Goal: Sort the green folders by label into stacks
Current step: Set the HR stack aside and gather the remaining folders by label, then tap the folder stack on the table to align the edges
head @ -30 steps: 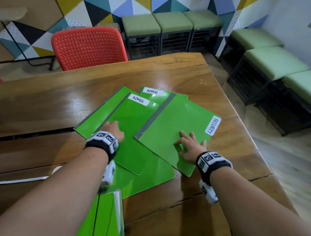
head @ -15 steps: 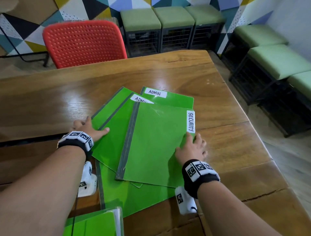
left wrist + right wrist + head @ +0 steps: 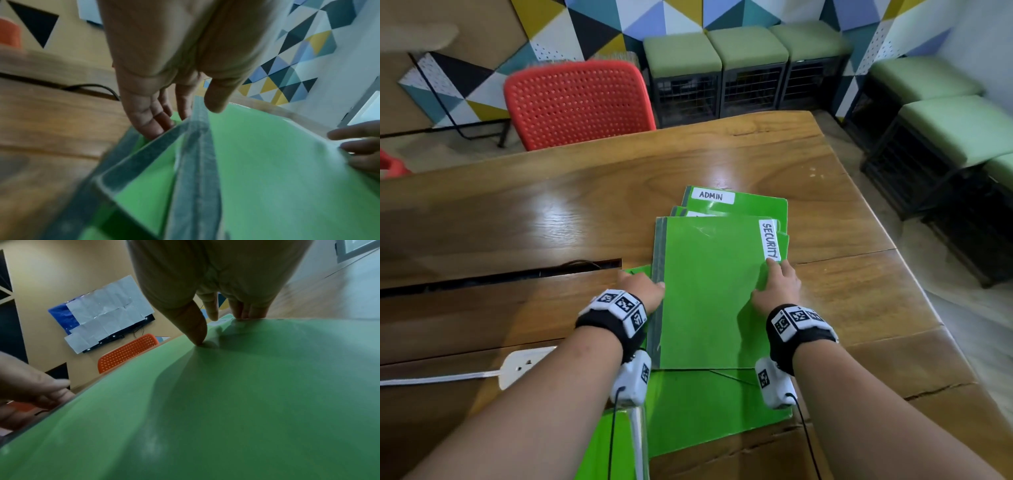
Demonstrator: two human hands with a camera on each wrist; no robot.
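Note:
Several green folders lie gathered in a rough pile on the wooden table [image 3: 551, 222]. On top is the SECURITY folder [image 3: 709, 294], grey spine to the left. An ADMIN folder [image 3: 743, 204] sticks out behind it, and another green folder [image 3: 705, 401] shows below. My left hand [image 3: 650, 287] is at the spines, its fingers [image 3: 152, 120] straight against the lower folders' edges and the thumb just above the top spine. My right hand [image 3: 777, 274] pinches the SECURITY folder's right edge [image 3: 226, 369]: the thumb dents the cover and the other fingers reach over the edge.
A white power strip [image 3: 524, 366] with its cord lies left of my left arm. A cable slot [image 3: 500, 277] crosses the table. Another green folder [image 3: 613, 445] lies at the near edge. A red chair [image 3: 578, 102] and green stools [image 3: 746, 51] stand beyond the table.
The fanned folders have been drawn together into one pile, with the SECURITY folder turned straight on top. My left hand moved right to the spines; my right hand shifted to the right edge.

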